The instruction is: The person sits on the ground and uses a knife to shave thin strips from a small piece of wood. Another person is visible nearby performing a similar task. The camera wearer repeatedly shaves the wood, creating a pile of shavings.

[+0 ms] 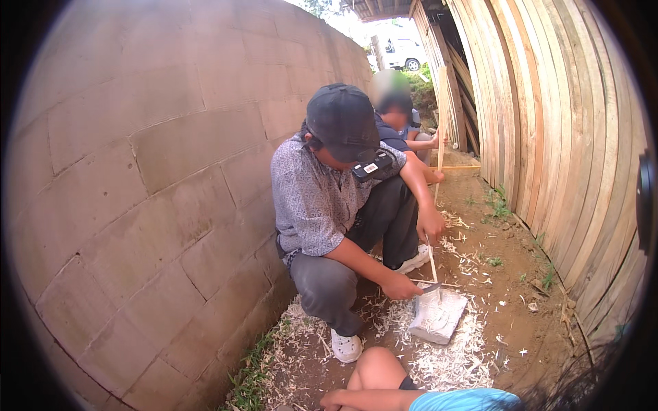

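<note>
Wearer's hand, apparently the left, at 6 o'clock on the lower edge, lying low beside the bare knee; fingers curled, but whether the grip is closed on anything cannot be told; the other hand is out of view. Nearest to it, pale shavings strewn on the ground at 5 o'clock, well clear of the grip. Beyond the knee, at 1 o'clock from the hand, a grey block among the shavings. A crouching co-worker at centre steadies a thin stick upright on the block with the upper hand; the lower hand holds a blade across the stick's foot. A second person squats behind at 12 o'clock; block wall at 9 o'clock, planks at 3 o'clock.
</note>
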Demonstrator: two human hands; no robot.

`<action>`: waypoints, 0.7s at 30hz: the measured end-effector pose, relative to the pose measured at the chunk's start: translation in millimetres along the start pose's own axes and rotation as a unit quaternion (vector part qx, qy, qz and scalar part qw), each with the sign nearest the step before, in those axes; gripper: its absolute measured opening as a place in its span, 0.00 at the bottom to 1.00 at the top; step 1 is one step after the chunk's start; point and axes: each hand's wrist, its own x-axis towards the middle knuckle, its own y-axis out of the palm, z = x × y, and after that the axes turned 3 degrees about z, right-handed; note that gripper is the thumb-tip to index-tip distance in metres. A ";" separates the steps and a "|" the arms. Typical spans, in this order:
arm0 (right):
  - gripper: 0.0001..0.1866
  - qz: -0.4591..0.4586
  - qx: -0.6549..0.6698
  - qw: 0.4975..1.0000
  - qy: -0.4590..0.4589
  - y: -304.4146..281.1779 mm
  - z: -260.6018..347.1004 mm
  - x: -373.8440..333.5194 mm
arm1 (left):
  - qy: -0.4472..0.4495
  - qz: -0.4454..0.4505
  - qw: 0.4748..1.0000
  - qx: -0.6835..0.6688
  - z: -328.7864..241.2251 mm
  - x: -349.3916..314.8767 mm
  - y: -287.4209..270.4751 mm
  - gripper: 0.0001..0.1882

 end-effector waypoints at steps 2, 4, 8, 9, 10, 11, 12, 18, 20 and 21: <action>0.17 -0.003 -0.001 1.000 0.005 0.5 -2.5 -3.8 | 0.003 -0.001 1.000 0.002 -1.5 -0.3 3.8 0.12; 0.17 -0.009 0.003 1.000 0.009 0.7 -3.7 -4.3 | 0.009 -0.001 1.000 0.008 -5.6 -0.7 5.7 0.12; 0.17 -0.013 0.005 1.000 0.002 0.5 -5.6 2.2 | 0.017 -0.010 1.000 0.010 -8.7 -0.4 3.0 0.12; 0.17 -0.015 0.010 1.000 0.001 2.1 -8.5 3.2 | 0.019 -0.010 1.000 0.011 -9.6 -1.2 4.7 0.12; 0.17 -0.018 0.017 1.000 0.000 3.9 -10.2 4.9 | 0.017 -0.008 1.000 0.015 -11.3 -1.2 5.9 0.12; 0.17 -0.020 0.021 1.000 0.002 5.4 -13.7 5.8 | 0.021 -0.005 1.000 0.018 -14.3 0.3 7.8 0.12; 0.17 -0.021 0.025 0.999 -0.002 5.2 -15.9 3.0 | 0.022 -0.005 1.000 0.019 -14.0 1.0 8.2 0.13; 0.17 -0.018 0.011 1.000 -0.007 0.5 -5.0 -4.9 | 0.021 -0.013 0.999 0.023 -6.2 -0.6 -0.4 0.13; 0.17 -0.018 0.019 1.000 -0.004 0.2 -3.9 -7.0 | 0.019 -0.017 0.999 0.023 -4.6 -0.6 -3.5 0.13; 0.17 -0.020 0.025 0.999 -0.001 0.6 -4.3 -7.6 | 0.020 -0.018 0.999 0.024 -4.1 -1.6 -4.0 0.13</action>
